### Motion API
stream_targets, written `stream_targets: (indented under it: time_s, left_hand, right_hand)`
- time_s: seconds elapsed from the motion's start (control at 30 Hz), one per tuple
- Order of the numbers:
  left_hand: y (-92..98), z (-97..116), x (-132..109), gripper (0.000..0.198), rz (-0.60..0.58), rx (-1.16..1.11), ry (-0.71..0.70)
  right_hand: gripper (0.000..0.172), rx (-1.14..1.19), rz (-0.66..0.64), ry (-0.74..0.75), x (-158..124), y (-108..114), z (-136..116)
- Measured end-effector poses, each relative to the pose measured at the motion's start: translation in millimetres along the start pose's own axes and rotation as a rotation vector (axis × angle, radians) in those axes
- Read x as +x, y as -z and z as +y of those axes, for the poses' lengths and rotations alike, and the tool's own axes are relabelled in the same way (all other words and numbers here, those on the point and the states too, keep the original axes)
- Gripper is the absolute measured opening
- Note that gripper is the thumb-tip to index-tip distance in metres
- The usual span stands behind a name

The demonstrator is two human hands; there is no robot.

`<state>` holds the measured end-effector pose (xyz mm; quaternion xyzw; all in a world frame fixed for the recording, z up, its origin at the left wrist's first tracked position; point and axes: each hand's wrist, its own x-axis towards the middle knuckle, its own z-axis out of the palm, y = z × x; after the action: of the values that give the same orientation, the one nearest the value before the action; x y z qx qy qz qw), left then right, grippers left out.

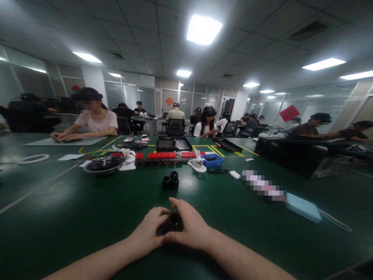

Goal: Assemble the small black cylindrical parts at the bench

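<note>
Close to me on the green table, a small glossy black round part with a dark opening in its top sits between my hands. My left hand curls around its left side, fingers bent inward. My right hand closes in from the other side, its thumb in front of the part and its index finger reaching past the back. Both hands appear to grip the part, though its lower portion is hidden by them. Farther ahead stands a tight cluster of similar black round parts.
Beyond the cluster lie a dark bowl, red blocks, a white clamp-like stand, a blue basket and black cases. A white case and a light-blue box lie to the right. People sit across the table.
</note>
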<state>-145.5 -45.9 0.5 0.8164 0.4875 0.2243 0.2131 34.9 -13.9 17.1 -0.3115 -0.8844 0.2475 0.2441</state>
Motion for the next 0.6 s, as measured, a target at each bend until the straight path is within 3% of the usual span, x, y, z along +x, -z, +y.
stream_targets:
  time_s: [0.1, 0.3, 0.47, 0.6]
  left_hand:
    - [-0.8, -0.3, 0.2, 0.038, 0.001, 0.007, 0.014]
    - [-1.3, 0.0, -0.1, 0.036, 0.014, 0.004, 0.013]
    - [-0.7, -0.8, -0.6, 0.042, 0.016, -0.01, 0.004]
    - [-1.7, -2.1, -0.4, 0.039, 0.016, 0.004, 0.019]
  right_hand:
    - [0.087, -0.011, 0.0, 0.002, 0.4, -0.8, 0.2]
    - [0.067, 0.064, -0.049, 0.013, 0.5, -1.9, 2.1]
    - [0.076, 0.124, -0.102, 0.118, -1.4, 1.6, 3.6]
    - [0.078, 0.096, -0.069, 0.098, -1.8, 5.1, 0.7]
